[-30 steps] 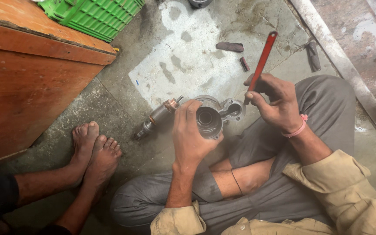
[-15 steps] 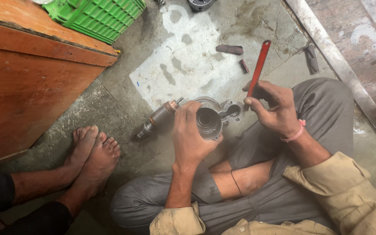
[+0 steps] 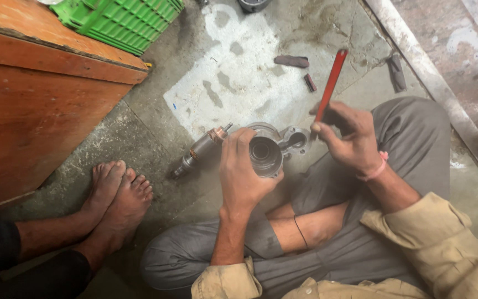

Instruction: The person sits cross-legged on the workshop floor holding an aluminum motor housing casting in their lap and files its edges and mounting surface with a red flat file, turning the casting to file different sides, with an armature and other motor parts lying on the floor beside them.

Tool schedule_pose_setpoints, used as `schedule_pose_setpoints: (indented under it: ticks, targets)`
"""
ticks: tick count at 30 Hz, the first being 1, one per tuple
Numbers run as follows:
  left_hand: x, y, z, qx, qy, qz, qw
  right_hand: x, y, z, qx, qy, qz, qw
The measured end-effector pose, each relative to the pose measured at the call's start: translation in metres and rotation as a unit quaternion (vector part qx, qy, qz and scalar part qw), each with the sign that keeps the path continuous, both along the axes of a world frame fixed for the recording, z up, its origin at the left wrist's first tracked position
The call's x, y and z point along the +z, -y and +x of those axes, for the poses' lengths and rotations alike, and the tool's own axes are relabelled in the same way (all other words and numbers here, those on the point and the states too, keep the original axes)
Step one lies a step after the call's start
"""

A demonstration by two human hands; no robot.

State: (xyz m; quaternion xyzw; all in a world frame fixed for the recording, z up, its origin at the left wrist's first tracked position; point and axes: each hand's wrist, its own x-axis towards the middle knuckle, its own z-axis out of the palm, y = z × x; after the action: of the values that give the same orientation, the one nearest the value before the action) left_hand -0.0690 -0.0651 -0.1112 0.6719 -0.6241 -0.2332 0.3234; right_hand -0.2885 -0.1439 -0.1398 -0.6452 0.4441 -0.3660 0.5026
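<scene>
Stained concrete floor [image 3: 239, 83], armature [image 3: 200, 150], green crate [image 3: 123, 22], small metal pieces [image 3: 292, 61]

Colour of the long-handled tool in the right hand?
Red; the slim long-handled tool held upright in the right hand, clearest in the head view.

Two hands are at work: the left hand [image 3: 244, 177] and the right hand [image 3: 349, 135]. One metal housing [image 3: 272, 148] sits between them. One red-handled tool [image 3: 330, 83] rises just right of the housing. One motor armature [image 3: 200, 150] lies just left of the housing. Two bare feet [image 3: 118, 194] of another person rest farther left of it. One green crate [image 3: 123, 22] and one wooden box [image 3: 40, 105] stand up-left of the housing. Three small dark pieces [image 3: 291, 61] lie above it on the floor.
</scene>
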Motion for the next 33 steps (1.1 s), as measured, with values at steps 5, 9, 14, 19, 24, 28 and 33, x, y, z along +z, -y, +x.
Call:
schedule_pose_setpoints:
  ticks: [5,9,14,19,24,28,33]
  targets:
    - [-0.0007,-0.0003,-0.0007,-0.001,0.014,-0.005,1.000,-0.0014,-0.0003,-0.0017,-0.032,-0.046,-0.013,0.998]
    - [0.0006,-0.0009,-0.0001,-0.001,0.006,-0.004,1.000,-0.0013,0.0009,-0.0026,-0.018,-0.003,-0.002,1.000]
    - [0.0001,-0.0008,-0.0005,0.000,0.009,0.003,1.000,-0.0006,0.0014,-0.0022,-0.024,-0.051,-0.057,0.997]
    - [-0.0008,-0.0009,0.0003,0.000,0.007,-0.001,1.000,-0.0001,0.0008,-0.0028,-0.012,-0.012,-0.015,1.000]
    - [-0.0002,-0.0015,-0.0002,-0.002,0.008,0.005,1.000,-0.0022,0.0011,-0.0035,-0.024,-0.050,-0.048,0.997]
    - [-0.0004,-0.0005,0.0000,0.002,0.007,0.000,1.000,-0.0057,0.0025,-0.0046,-0.010,0.021,-0.026,0.999]
    - [-0.0007,-0.0012,-0.0017,0.002,0.012,-0.001,1.000,-0.0080,-0.0003,-0.0071,-0.022,-0.011,-0.010,1.000]
